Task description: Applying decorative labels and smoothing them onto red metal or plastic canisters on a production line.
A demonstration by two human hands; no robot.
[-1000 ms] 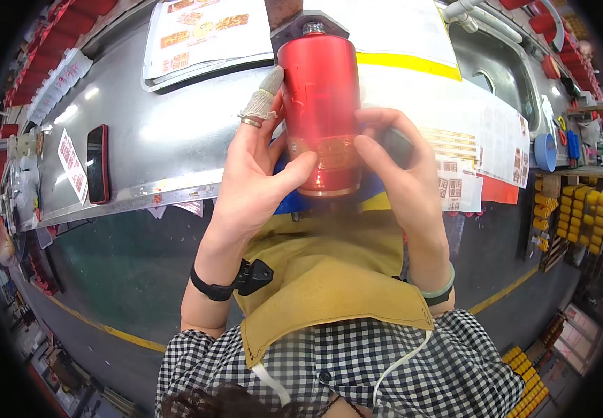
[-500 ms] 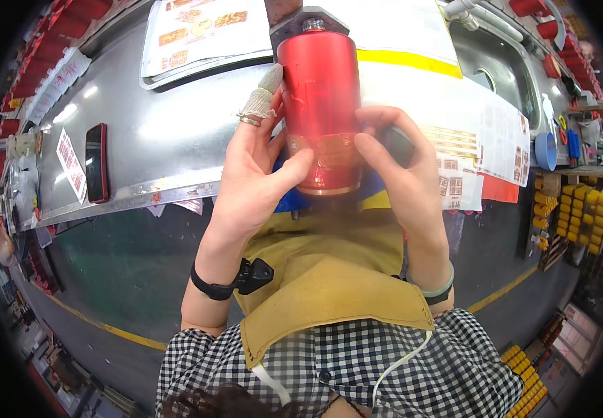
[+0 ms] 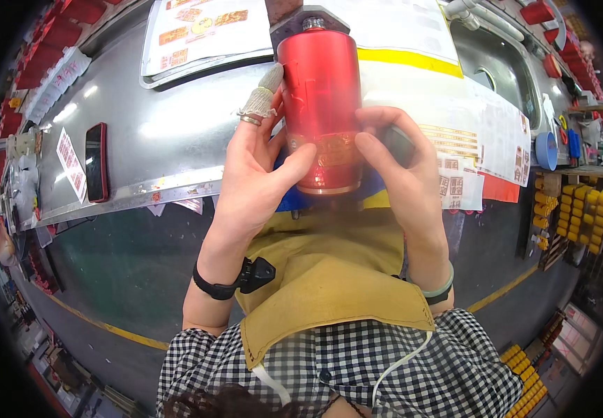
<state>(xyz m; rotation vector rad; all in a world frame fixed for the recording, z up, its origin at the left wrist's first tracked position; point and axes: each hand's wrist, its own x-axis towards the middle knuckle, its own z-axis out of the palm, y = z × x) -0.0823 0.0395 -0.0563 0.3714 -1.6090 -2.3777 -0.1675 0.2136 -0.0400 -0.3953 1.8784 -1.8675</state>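
A glossy red bottle (image 3: 320, 83) lies with its threaded neck away from me, at a dark angular metal piece (image 3: 289, 26). Across its lower part, near the base, runs a gold-and-red label strip (image 3: 333, 150). My left hand (image 3: 256, 164) is curled round the bottle's left side, its thumb on the left end of the strip. A whitish cloth sleeve (image 3: 261, 96) covers one of its fingertips. From the right, my right hand (image 3: 406, 164) grips the bottle, with the thumb by the strip's right end. Some fingers are hidden behind the bottle.
A tray with printed sheets (image 3: 207, 42) lies at the back left of the steel bench (image 3: 155, 125). Further left is a phone (image 3: 96, 161). On the right are gold label strips (image 3: 448, 141), paper sheets (image 3: 504, 136) and a sink (image 3: 500, 63).
My left thumb has shifted slightly up and to the right on the label strip. The bottle and my right hand have barely moved.
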